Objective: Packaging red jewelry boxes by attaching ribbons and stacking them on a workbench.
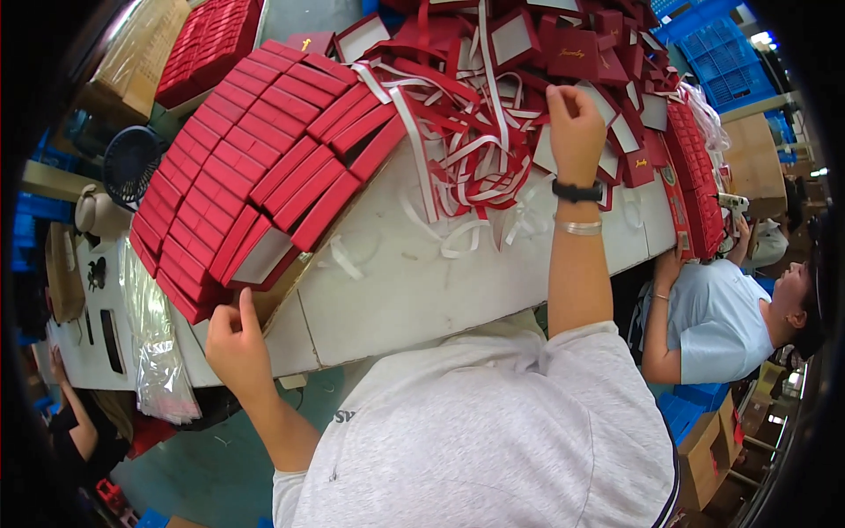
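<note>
Left hand (238, 345), fingers curled, beside stacked red boxes (238, 150); right hand (576, 132) reaching forward, fingers curled, near tangled ribbons (480, 176). Cannot tell if either grips anything. White table (378, 295); blue crates (717, 66); 1 co-worker (717, 321) at right.

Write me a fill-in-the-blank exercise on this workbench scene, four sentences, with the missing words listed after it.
1. The left hand is beside a stack of ____ boxes.
2. That stack stands to the ____ of the tangled ribbons.
3. A black wristband is worn on the person's ____ wrist.
4. The bare part of the tabletop is coloured ____.

Missing words: red; left; right; white.
</note>
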Demonstrator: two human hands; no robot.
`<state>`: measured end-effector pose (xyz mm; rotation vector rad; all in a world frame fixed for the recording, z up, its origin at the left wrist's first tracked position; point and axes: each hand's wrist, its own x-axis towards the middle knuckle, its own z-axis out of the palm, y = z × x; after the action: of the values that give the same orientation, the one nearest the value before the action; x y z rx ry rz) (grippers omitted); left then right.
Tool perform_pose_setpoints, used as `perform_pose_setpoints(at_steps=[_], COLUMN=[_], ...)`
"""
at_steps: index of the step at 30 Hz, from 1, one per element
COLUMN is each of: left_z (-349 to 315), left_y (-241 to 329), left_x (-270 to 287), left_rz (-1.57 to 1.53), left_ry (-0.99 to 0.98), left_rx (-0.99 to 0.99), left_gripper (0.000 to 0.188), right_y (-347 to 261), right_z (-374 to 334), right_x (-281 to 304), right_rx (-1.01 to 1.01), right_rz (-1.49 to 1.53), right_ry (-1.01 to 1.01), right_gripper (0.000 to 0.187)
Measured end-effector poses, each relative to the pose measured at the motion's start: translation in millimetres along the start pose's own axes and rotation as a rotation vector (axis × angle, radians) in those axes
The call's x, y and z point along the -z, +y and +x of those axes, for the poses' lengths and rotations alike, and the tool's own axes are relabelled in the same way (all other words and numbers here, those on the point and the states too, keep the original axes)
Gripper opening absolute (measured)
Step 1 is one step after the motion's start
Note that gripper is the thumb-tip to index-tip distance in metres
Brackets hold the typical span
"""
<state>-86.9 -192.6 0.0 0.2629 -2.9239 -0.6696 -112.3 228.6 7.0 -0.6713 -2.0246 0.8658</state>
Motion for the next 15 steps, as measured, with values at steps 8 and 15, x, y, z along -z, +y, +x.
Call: perform_pose_setpoints(at_steps=[8, 15], left_z=[-45.8, -68.4], left_y=[21.0, 76.8], left_x=[-3.6, -14.1], left_rz=[-0.508, -0.982], left_ry=[-0.075, -0.325], left_rx=[-0.341, -0.806], left_gripper=[0.015, 0.027], right_y=[41.7, -56.3], right_z=[104.8, -11.8], right_x=[-54.3, 55.9], right_rx=[-0.1, 0.799], right_rz=[-0.559, -0.02], right_ry=[-0.181, -0.02], right_gripper=[0.06, 0.032])
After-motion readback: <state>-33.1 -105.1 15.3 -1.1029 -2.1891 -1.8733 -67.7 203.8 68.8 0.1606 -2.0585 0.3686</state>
